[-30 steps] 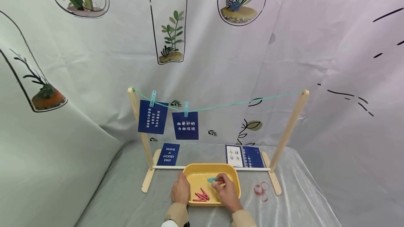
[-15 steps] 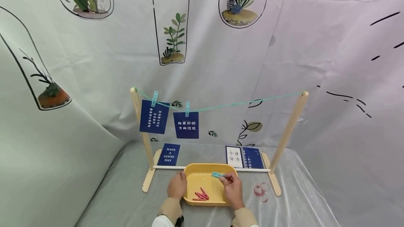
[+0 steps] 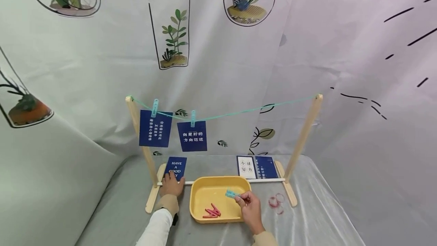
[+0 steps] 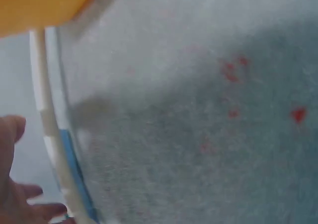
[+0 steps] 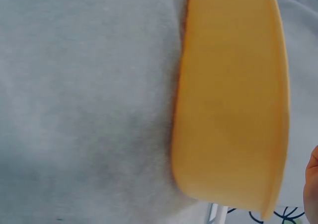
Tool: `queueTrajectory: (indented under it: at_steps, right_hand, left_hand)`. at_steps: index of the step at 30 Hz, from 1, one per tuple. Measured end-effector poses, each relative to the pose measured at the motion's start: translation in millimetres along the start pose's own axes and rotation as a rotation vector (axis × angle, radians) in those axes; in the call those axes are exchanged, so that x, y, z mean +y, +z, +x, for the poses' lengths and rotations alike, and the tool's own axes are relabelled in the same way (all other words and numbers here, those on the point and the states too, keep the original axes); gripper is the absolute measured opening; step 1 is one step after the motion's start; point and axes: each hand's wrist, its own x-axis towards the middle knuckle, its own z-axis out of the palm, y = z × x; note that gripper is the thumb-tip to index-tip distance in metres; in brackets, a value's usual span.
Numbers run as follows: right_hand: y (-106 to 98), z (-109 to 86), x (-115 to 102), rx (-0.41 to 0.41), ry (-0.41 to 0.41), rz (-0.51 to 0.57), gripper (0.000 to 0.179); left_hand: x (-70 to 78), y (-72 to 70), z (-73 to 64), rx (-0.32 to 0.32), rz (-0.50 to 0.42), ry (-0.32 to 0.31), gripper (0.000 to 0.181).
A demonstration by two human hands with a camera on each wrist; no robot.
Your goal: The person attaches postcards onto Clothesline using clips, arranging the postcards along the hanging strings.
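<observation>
My right hand [image 3: 252, 208] pinches a light-blue clothespin [image 3: 231, 193] between thumb and fingers, over the right part of a yellow tray [image 3: 193, 199]. Reaching across the white crossbar, my left hand [image 3: 171, 187] has its fingers spread over the lower edge of a blue card [image 3: 176, 163] reading HAVE A GOOD DAY. In the left wrist view the fingers of that hand [image 4: 15, 189] extend near the white bar [image 4: 52, 134]. Only the edge of my right hand [image 5: 312, 186] shows in the right wrist view, beside the tray wall [image 5: 228, 100].
Several pink clothespins [image 3: 212, 212] lie in the tray. Two blue cards hang by light-blue clothespins from a green string [image 3: 232, 115] between wooden posts [image 3: 304, 137]. A white card [image 3: 246, 167] and a blue card [image 3: 266, 168] lie back right; pink rings [image 3: 274, 201] lie right.
My left hand has left the tray's left rim and moved forward and left to the HAVE A GOOD DAY card. My right hand has lifted the light-blue clothespin slightly and keeps holding it.
</observation>
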Motion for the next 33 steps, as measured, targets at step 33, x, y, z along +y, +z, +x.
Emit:
queueTrajectory:
  at_steps: [33]
  right_hand:
    - [-3,-4.7,40,-0.035,0.150,0.001,0.022]
  left_hand:
    - [15.1,20.3,30.2,0.095,-0.100,-0.177,0.092]
